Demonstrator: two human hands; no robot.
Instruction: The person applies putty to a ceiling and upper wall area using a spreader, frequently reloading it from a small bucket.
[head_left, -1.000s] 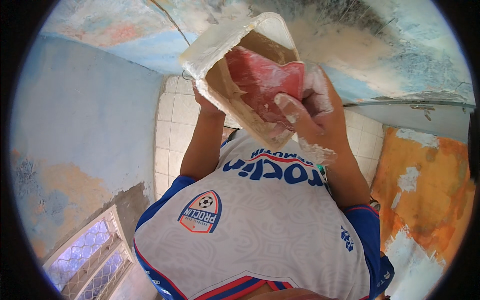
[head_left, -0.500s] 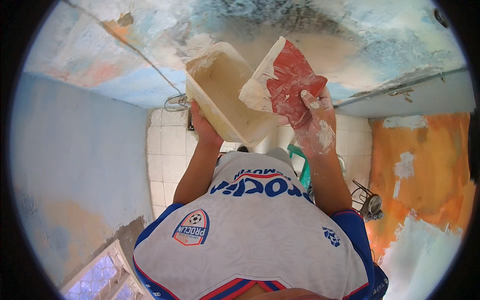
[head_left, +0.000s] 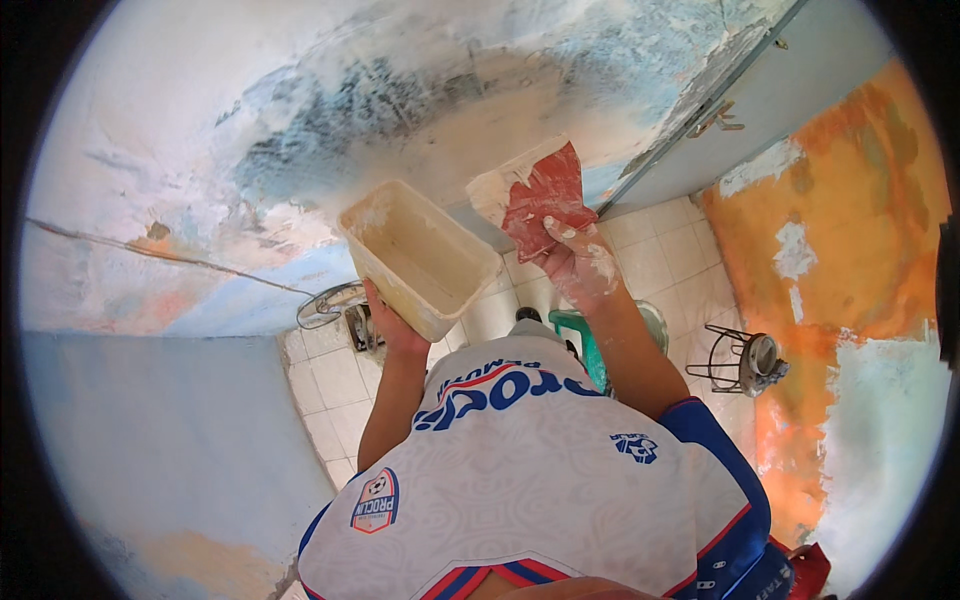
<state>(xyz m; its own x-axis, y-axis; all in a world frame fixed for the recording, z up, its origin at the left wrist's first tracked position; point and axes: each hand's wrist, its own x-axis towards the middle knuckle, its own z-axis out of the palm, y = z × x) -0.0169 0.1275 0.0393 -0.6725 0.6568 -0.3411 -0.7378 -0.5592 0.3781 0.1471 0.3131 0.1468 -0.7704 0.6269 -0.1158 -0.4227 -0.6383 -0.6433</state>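
My left hand grips the lower left side of a cream rectangular plastic tub, tilted so its inside shows. A pale film coats the tub's inner walls. Beside it, to the right, my right hand holds a red plastic putty spreader, its thumb on the near face. White putty covers the spreader's far left edge and smears the back of this hand. Tub and spreader are apart, both in front of the patchy wall.
A cable runs along the wall to a round metal-rimmed thing. On the tiled floor stand a green plastic thing and a black wire-frame stand. A grey door and orange wall lie right.
The view has turned, so the wall and door sit differently. The tub and the spreader have come lower in view, and the gap between them has widened. Both hands keep their hold.
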